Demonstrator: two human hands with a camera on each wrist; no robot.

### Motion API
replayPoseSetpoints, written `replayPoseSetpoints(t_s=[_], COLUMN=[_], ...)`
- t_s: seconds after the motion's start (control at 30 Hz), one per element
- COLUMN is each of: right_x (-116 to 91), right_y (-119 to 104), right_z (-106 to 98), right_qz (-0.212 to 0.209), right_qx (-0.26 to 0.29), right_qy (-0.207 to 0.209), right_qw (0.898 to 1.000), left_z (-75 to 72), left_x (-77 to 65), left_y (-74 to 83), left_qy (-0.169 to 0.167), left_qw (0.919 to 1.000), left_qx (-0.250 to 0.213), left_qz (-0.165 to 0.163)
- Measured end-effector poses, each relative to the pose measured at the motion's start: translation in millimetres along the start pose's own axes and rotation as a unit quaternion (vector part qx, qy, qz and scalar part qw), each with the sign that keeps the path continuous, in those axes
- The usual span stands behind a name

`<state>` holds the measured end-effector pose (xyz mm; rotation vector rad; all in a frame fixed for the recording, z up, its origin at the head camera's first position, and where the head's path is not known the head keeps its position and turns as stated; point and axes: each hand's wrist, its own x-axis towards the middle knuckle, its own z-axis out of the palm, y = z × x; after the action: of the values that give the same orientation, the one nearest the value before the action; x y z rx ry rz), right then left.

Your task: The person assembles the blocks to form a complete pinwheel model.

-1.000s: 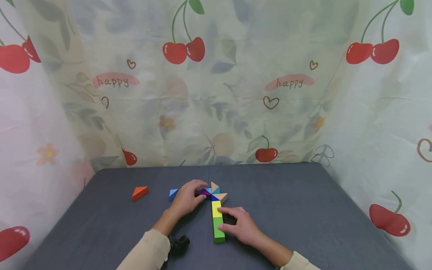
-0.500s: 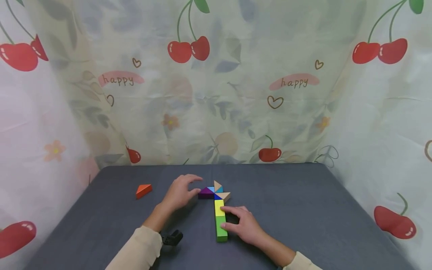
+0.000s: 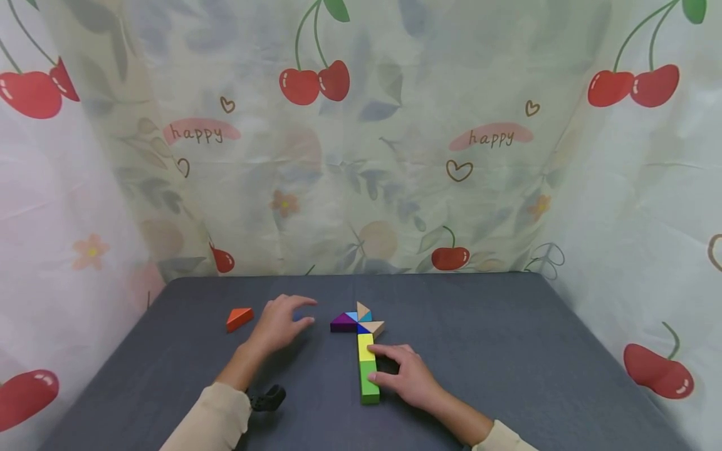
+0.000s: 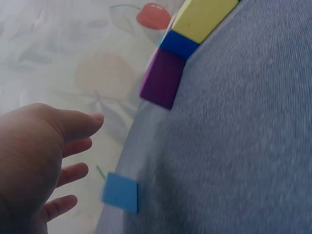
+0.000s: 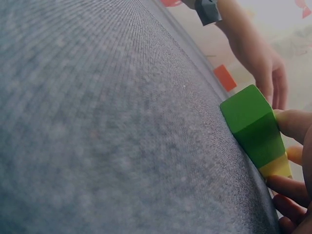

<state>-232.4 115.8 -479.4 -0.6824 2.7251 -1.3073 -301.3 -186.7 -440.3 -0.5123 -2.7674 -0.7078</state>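
Observation:
My left hand (image 3: 276,322) hovers over the table left of a pinwheel of triangular blocks, its fingers loosely extended and nothing in them. The pinwheel has a purple block (image 3: 343,325), a dark blue block (image 3: 363,329), wood-coloured blocks (image 3: 375,327) and light blue ones. Below it a yellow block (image 3: 365,346) and a green block (image 3: 369,382) form a straight stem. My right hand (image 3: 408,379) rests along the stem's right side, index fingertip at the yellow block, thumb at the green. In the left wrist view a blue block (image 4: 120,192) lies near the left fingers; the hand hides it in the head view.
An orange triangular block (image 3: 239,319) lies on the dark table (image 3: 496,351), left of my left hand. Behind the table's far edge hangs a curtain (image 3: 395,188) printed with cherries. A black wrist device (image 3: 267,398) sits on my left wrist.
My left hand has drawn leftward, away from the purple block, and now covers the blue block visible earlier in the head view. My right hand stays at the stem.

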Motion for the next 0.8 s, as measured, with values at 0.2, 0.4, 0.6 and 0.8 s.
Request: replayPoseSetpoints(t_s=[0.2, 0.4, 0.6, 0.8], right_x=[0, 0, 0, 0], right_y=[1, 3, 3, 3], right_z=[0, 1, 1, 1], right_qz=[-0.003, -0.010, -0.014, -0.011], right_qx=[0.002, 0.004, 0.003, -0.001], right_qy=[0.001, 0.005, 0.007, 0.004], right_qw=[1.000, 1.000, 1.000, 1.000], left_z=[-4.6, -6.9, -4.7, -3.5], left_x=[-6.6, -14.4, -19.0, -20.1], left_y=[-12.3, -22.9, -31.6, -35.9], left_qy=[0.000, -0.017, -0.032, -0.028], left_qw=[0.9999, 0.9996, 0.9989, 0.9987], left_qx=[0.010, 0.006, -0.003, -0.004], left_qz=[-0.010, -0.020, -0.034, -0.043])
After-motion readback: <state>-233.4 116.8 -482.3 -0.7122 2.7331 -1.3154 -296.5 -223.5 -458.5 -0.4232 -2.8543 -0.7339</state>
